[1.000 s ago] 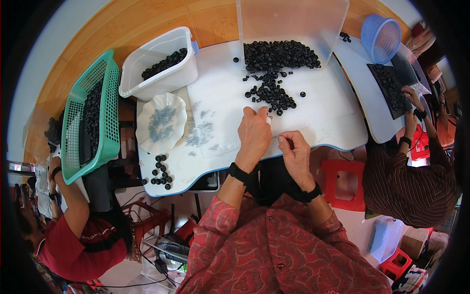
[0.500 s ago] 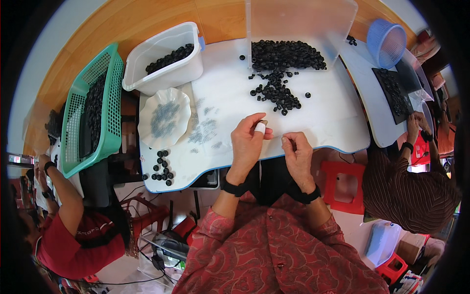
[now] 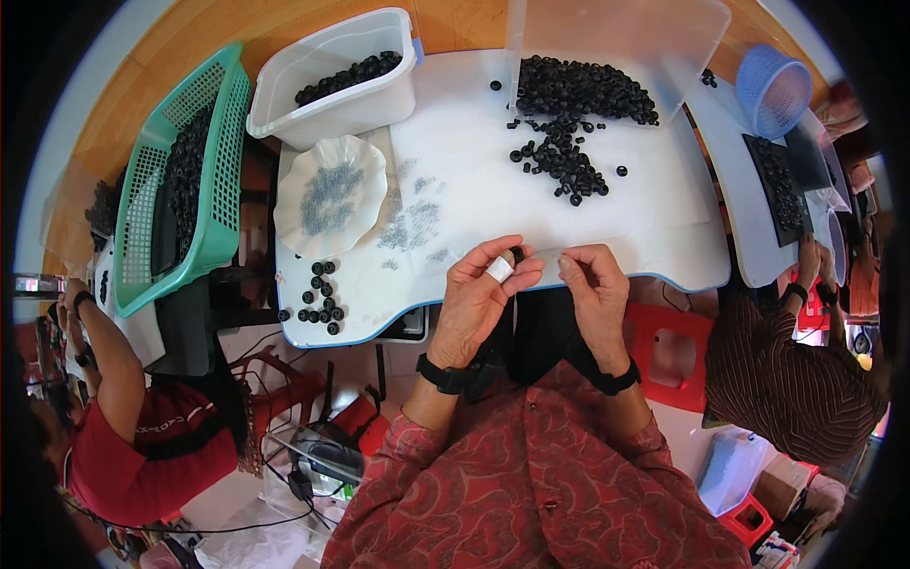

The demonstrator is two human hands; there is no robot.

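My left hand (image 3: 474, 302) pinches a small black round part (image 3: 517, 254) between thumb and fingers; one finger wears a white wrap (image 3: 500, 268). Just to its right, my right hand (image 3: 599, 289) has thumb and forefinger pressed together, and whatever lies in that pinch is too small to name. Both hands are over the near edge of the white table (image 3: 455, 123). Beyond them, loose black parts (image 3: 569, 166) spill from a larger heap (image 3: 588, 93) in a clear bin lying on its side. Several similar round parts (image 3: 322, 296) sit at the table's near left corner.
A scalloped white plate (image 3: 372, 213) holds tiny grey metal pieces, with more pieces (image 3: 412, 226) scattered beside it. Behind stand a white tub (image 3: 351, 119) and a green basket (image 3: 213, 223). Co-workers sit left and right; a red stool (image 3: 671, 327) is at my right.
The table and its contents appear shifted up and slightly right in view. My left hand has turned a little, showing more of the black part. The right hand stays pinched beside it.
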